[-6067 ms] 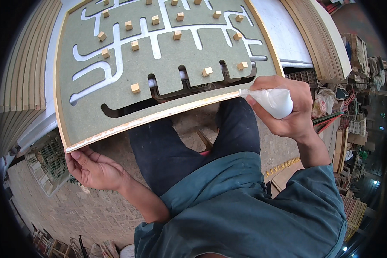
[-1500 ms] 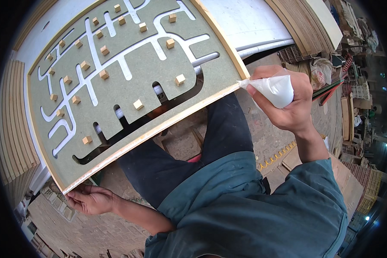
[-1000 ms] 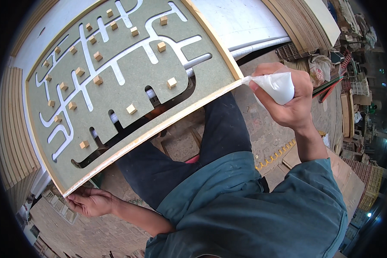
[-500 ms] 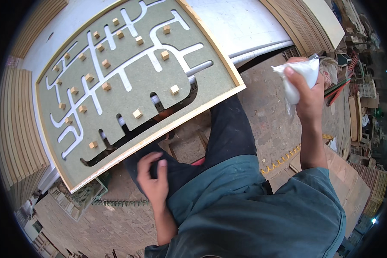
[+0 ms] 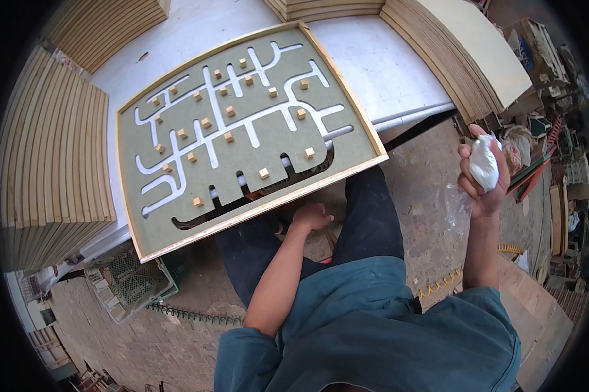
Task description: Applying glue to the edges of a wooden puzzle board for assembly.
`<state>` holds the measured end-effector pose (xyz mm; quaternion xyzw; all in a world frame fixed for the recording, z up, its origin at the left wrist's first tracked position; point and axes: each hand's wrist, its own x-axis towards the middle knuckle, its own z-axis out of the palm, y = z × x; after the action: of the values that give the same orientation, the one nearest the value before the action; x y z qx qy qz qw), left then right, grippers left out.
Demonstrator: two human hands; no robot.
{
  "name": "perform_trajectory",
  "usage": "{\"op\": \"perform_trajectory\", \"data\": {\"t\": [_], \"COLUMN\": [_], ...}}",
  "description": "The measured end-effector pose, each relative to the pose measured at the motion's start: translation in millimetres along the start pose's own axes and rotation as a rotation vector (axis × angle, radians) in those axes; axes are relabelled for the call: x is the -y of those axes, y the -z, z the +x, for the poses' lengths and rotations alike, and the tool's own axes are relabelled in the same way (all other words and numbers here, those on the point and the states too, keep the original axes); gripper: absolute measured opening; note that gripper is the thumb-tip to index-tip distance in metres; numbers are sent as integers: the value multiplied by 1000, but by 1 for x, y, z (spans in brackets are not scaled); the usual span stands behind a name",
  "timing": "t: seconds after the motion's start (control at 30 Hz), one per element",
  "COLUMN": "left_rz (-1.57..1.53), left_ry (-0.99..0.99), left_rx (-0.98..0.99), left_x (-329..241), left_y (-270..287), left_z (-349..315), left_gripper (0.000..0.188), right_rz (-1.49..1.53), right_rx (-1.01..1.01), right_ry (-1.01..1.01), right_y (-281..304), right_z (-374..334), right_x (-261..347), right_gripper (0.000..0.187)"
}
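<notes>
My right hand [image 5: 487,196], raised at the right, is closed round a plastic bag of white material [image 5: 483,164]. A loose clear end of the bag hangs beside my wrist. My left hand [image 5: 313,217] is low between my thighs, just below the near edge of the board; its fingers are mostly hidden, so their grip cannot be told. In front of me lies a wood-framed grey-green board [image 5: 177,222] with branching cut-out channels. Several small wooden cubes [image 5: 264,173] stand on it. The board's near edge overhangs the table above my legs.
The board rests on a white table [image 5: 360,55]. Stacks of wooden panels stand at the left [image 5: 59,144] and the back right [image 5: 448,59]. A plastic crate [image 5: 128,284] sits on the brick floor at lower left, near a coiled green hose [image 5: 196,316]. A yellow coiled hose [image 5: 441,282] lies at right.
My left hand has moved from beside the board's near edge to between my thighs. My right hand has turned and now clasps the bag more tightly. The view has shifted left.
</notes>
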<state>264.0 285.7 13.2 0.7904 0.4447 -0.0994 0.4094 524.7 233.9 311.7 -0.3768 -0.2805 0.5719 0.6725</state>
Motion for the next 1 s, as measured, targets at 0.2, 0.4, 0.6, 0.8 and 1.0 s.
{"op": "perform_trajectory", "data": {"t": [0.2, 0.4, 0.6, 0.8, 1.0], "left_rz": [-380, -278, -306, -277, -239], "left_ry": [-64, -108, -112, -108, 11], "left_rx": [-57, 36, -44, -104, -31], "left_x": [-4, 9, -3, -2, 14], "left_y": [8, 4, 17, 31, 17], "left_z": [5, 5, -10, -18, -16], "left_gripper": [38, 40, 41, 43, 47], "right_rz": [189, 116, -124, -288, -690], "right_rx": [239, 259, 353, 528, 710], "right_ry": [32, 157, 279, 239, -143], "right_y": [-5, -39, -92, -172, -245], "right_z": [-6, -21, -15, 3, -3], "right_x": [-7, -29, -27, -18, -17], "right_gripper": [44, 39, 46, 37, 30]}}
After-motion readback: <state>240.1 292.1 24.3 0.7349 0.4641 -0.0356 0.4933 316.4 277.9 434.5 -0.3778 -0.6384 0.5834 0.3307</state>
